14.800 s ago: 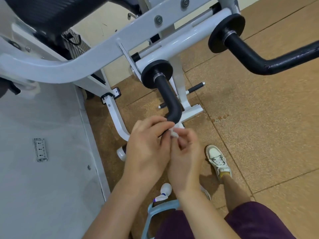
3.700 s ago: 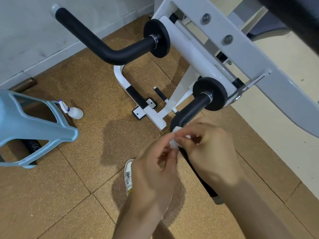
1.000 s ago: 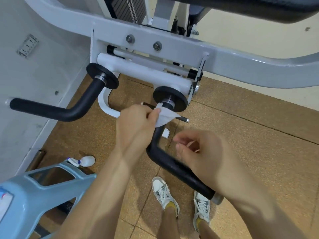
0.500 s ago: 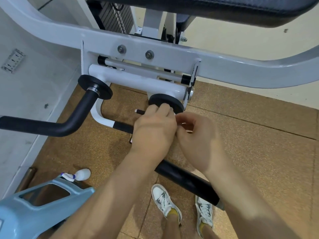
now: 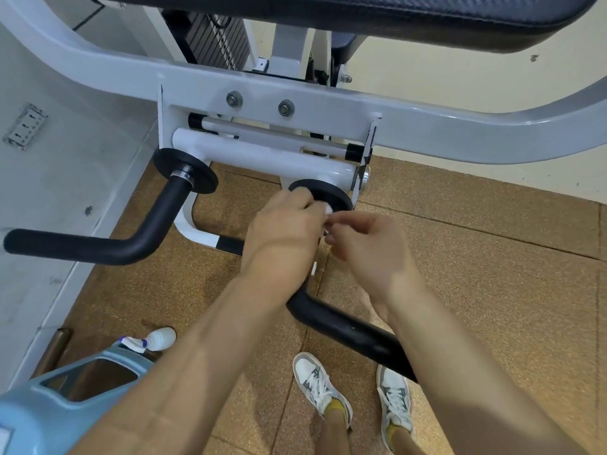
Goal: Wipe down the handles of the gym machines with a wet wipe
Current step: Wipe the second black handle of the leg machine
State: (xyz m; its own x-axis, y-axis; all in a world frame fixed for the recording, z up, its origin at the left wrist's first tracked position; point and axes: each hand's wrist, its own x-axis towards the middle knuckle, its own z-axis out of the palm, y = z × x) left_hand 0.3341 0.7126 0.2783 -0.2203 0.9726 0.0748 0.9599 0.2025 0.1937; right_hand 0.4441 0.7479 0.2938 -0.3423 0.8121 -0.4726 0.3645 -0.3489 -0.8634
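Observation:
Two black bent handles hang from the white gym machine (image 5: 262,93). The right handle (image 5: 348,330) runs from its black disc (image 5: 331,197) down toward my feet. My left hand (image 5: 282,234) is wrapped round the upper part of this handle just below the disc, with a small white wet wipe (image 5: 327,208) peeking out at its fingertips. My right hand (image 5: 364,244) is right beside it, fingertips pinching at the wipe. Most of the wipe is hidden by both hands. The left handle (image 5: 98,247) sticks out to the left, untouched.
A light blue plastic stool (image 5: 65,399) stands at the lower left, with a small white bottle (image 5: 154,339) lying on the cork floor beside it. A grey wall with a socket (image 5: 24,126) is on the left. My two sneakers (image 5: 315,385) stand below the right handle.
The wipe hung open from my left hand a second ago with my right hand apart. Both hands have since closed together on the top of the right handle at the disc.

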